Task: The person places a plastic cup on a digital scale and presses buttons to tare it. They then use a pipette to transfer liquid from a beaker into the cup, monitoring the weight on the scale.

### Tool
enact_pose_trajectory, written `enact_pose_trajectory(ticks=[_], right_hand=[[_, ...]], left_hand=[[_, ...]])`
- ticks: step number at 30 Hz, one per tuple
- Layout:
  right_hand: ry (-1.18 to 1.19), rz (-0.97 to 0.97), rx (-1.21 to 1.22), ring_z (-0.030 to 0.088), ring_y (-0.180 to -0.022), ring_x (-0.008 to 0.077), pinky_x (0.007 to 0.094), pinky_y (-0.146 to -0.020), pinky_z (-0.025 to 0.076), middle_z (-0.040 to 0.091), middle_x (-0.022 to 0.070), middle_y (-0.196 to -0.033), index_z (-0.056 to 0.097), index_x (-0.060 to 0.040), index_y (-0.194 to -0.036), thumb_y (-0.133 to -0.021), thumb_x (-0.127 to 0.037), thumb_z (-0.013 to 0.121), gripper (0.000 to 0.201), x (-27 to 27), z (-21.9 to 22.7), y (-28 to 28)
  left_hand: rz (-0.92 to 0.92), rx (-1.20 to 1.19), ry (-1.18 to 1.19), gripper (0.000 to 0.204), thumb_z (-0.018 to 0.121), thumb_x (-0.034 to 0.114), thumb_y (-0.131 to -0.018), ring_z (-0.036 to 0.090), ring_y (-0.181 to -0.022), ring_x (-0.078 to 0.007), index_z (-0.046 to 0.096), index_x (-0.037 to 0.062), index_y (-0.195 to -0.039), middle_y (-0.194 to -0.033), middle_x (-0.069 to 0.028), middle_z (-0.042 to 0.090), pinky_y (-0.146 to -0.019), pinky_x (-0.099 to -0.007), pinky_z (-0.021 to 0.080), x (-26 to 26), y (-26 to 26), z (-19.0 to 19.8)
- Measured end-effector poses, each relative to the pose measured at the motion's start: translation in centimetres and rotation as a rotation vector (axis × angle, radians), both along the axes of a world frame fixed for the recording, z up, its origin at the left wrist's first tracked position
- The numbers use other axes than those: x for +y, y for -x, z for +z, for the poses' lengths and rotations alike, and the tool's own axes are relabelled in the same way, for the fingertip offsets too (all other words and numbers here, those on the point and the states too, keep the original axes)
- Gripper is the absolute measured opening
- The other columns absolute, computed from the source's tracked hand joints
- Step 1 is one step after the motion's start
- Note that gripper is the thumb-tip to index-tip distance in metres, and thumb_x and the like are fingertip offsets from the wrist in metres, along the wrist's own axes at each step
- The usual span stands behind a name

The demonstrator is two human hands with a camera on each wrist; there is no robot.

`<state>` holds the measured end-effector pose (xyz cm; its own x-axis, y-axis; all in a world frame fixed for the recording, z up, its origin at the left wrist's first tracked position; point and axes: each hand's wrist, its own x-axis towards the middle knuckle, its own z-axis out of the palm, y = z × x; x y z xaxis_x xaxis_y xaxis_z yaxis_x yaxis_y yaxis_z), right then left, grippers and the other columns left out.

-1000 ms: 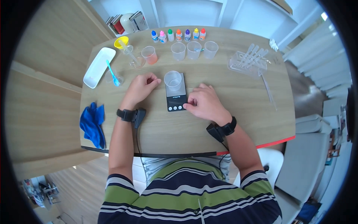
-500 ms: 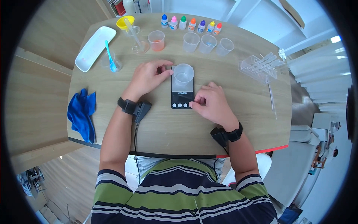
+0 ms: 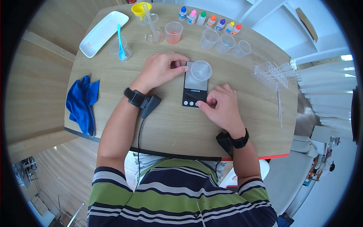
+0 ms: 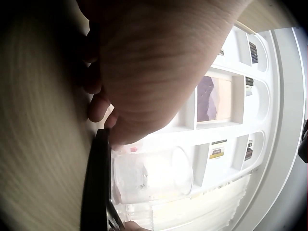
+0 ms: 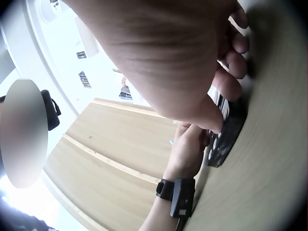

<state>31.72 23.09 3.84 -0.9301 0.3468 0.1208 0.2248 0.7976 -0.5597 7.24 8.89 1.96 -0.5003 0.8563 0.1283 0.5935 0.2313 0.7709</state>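
A black digital pocket scale [image 3: 196, 85] with a silver pan lies on the table, its round buttons toward the person. A clear plastic cup [image 3: 201, 70] stands on the pan, towards its far right. My left hand [image 3: 162, 70] is at the scale's left side, thumb and index fingertips right at the pan's edge. In the left wrist view the thumb [image 4: 126, 134] meets the scale's edge, with the cup [image 4: 153, 174] just past it. My right hand [image 3: 223, 106] has its thumb on the button row at the front right corner. Its other fingers [image 5: 230, 82] bend loosely beside the scale.
Beyond stand a cup of pink liquid [image 3: 174, 33], three clear cups, a row of small dropper bottles and a yellow funnel [image 3: 141, 9]. To the left are a white tray [image 3: 103, 34], a cup with a blue spoon [image 3: 121, 47] and a blue cloth [image 3: 81, 104]. A clear rack [image 3: 268, 76] sits right.
My left hand has moved right to the scale's edge, from a gap beside it. My right thumb has come further over the buttons. The head view has shifted.
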Motion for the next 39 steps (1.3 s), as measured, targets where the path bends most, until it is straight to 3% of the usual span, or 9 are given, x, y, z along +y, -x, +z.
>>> enact_pose_trajectory(ticks=[5,14,21,32,34,39], right_hand=[[-0.045,-0.067,-0.023,0.054,-0.086,0.0267,0.0443,-0.080,0.037,0.058,0.0003,-0.075,0.052,-0.0143,-0.067,-0.075,-0.030,0.095,0.047,-0.6,0.1,0.2],[-0.166,-0.140,-0.006,0.054,-0.087,0.0276,0.0443,-0.078,0.033,0.054,0.0019,-0.077,0.052,-0.0141,-0.070,-0.071,-0.044,0.098,0.056,-1.9,-0.2,1.0],[-0.151,-0.138,-0.029,0.054,-0.087,0.0278,0.0444,-0.079,0.033,0.054,0.0017,-0.077,0.052,-0.0141,-0.071,-0.071,-0.045,0.098,0.056,-1.8,-0.2,1.1],[0.008,-0.035,0.010,0.054,-0.084,0.0253,0.0426,-0.082,0.034,0.057,-0.0004,-0.076,0.052,-0.0147,-0.072,-0.076,-0.028,0.096,0.046,-0.1,-0.3,0.3],[0.000,-0.038,0.011,0.054,-0.084,0.0251,0.0424,-0.083,0.034,0.057,-0.0005,-0.076,0.052,-0.0147,-0.072,-0.076,-0.027,0.096,0.046,-0.2,-0.4,0.3],[-0.008,-0.044,0.016,0.055,-0.085,0.0246,0.0422,-0.084,0.035,0.058,-0.0008,-0.077,0.054,-0.0146,-0.073,-0.077,-0.025,0.096,0.043,-0.1,-0.1,0.3]], left_hand=[[-0.013,-0.004,-0.008,0.033,0.085,0.025,-0.094,0.066,-0.073,-0.0140,0.084,0.0129,-0.125,-0.086,-0.0032,0.076,-0.069,-0.0328,0.055,0.0,0.1,-0.1],[-0.008,0.020,0.008,0.034,0.085,0.028,-0.093,0.069,-0.074,-0.0165,0.084,0.0125,-0.123,-0.087,-0.0048,0.077,-0.070,-0.0341,0.056,0.0,0.1,0.2],[-0.012,0.036,0.002,0.034,0.086,0.029,-0.093,0.069,-0.073,-0.0173,0.084,0.0127,-0.123,-0.087,-0.0047,0.077,-0.070,-0.0345,0.056,0.0,0.1,0.0],[-0.017,0.036,-0.006,0.033,0.085,0.028,-0.094,0.068,-0.073,-0.0155,0.084,0.0122,-0.123,-0.086,-0.0040,0.077,-0.069,-0.0337,0.055,0.0,0.1,0.0],[0.009,0.004,-0.037,0.033,0.086,0.035,-0.091,0.074,-0.076,-0.0224,0.085,0.0127,-0.115,-0.085,-0.0048,0.079,-0.071,-0.0387,0.058,0.0,0.0,-0.1],[0.001,0.006,-0.019,0.033,0.086,0.035,-0.092,0.074,-0.077,-0.0221,0.085,0.0121,-0.116,-0.085,-0.0052,0.079,-0.071,-0.0384,0.058,0.0,0.1,0.0]])
